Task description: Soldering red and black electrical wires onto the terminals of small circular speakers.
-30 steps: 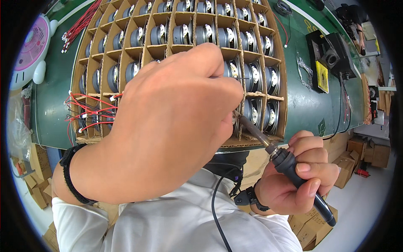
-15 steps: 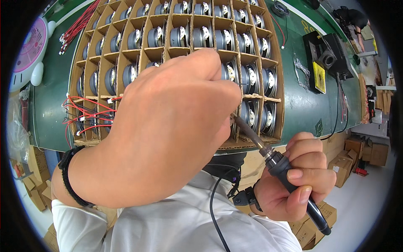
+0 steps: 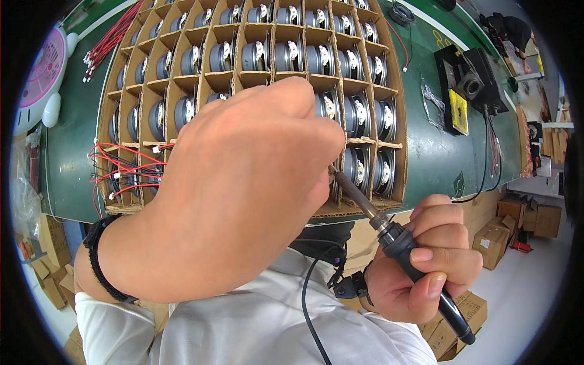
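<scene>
A black-handled soldering iron (image 3: pixel 401 243) is gripped in my right hand (image 3: pixel 435 261), just off the near edge of the table. Its metal shaft slants up and left to the front row of a divided cardboard box (image 3: pixel 399 176), and the tip disappears behind my left hand (image 3: pixel 237 182). That hand arches over the box's near cells with its fingers curled; the fingertips and whatever they pinch are hidden. Small round speakers (image 3: pixel 358 115) stand on edge in the cells. Red and black wires with white plugs (image 3: pixel 125 167) lie over the front-left cells.
The box rests on a green table (image 3: pixel 429 164). To the right are a black soldering iron stand with a yellow sponge (image 3: pixel 459 114) and a loose coil of wire (image 3: pixel 433 103). A pink and white fan (image 3: pixel 45 79) is at the left, near a red wire bundle (image 3: pixel 109 42). Another person (image 3: pixel 517 30) is at the far right.
The box and table have shifted slightly left in view. Both hands keep nearly the same pose, with the iron still angled into the front row.
</scene>
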Motion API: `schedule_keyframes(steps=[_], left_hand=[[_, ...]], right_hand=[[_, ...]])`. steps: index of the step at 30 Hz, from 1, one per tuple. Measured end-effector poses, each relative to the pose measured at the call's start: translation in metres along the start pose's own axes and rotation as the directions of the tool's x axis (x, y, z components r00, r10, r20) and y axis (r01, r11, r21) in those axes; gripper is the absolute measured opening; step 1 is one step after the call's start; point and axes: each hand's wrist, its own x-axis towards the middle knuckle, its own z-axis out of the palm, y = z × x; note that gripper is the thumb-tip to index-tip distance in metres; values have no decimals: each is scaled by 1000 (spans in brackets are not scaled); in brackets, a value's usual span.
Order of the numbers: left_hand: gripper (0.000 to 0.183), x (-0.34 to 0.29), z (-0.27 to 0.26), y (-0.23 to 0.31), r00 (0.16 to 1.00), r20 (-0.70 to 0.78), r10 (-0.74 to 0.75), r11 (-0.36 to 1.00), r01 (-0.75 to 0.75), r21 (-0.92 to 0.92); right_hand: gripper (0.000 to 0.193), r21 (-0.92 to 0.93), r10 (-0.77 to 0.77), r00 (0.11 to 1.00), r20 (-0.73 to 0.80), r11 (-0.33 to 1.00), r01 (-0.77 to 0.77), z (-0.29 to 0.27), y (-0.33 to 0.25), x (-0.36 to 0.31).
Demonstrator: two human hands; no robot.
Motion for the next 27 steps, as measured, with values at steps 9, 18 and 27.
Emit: schedule_keyframes(steps=[9, 18, 27], left_hand=[[9, 0, 0, 0, 1000, 0, -5, 1000, 5, 2], [9, 0, 0, -1, 1000, -13, 18, 1000, -19, -13], [9, 0, 2, -1, 999, -35, 25, 999, -26, -24]], right_hand=[[23, 20, 5, 999, -39, 1000, -4, 3, 0, 1], [24, 1, 10, 1000, -25, 1000, -10, 2, 0, 3], [26, 85, 36, 981, -190, 996, -21, -1, 0, 0]])
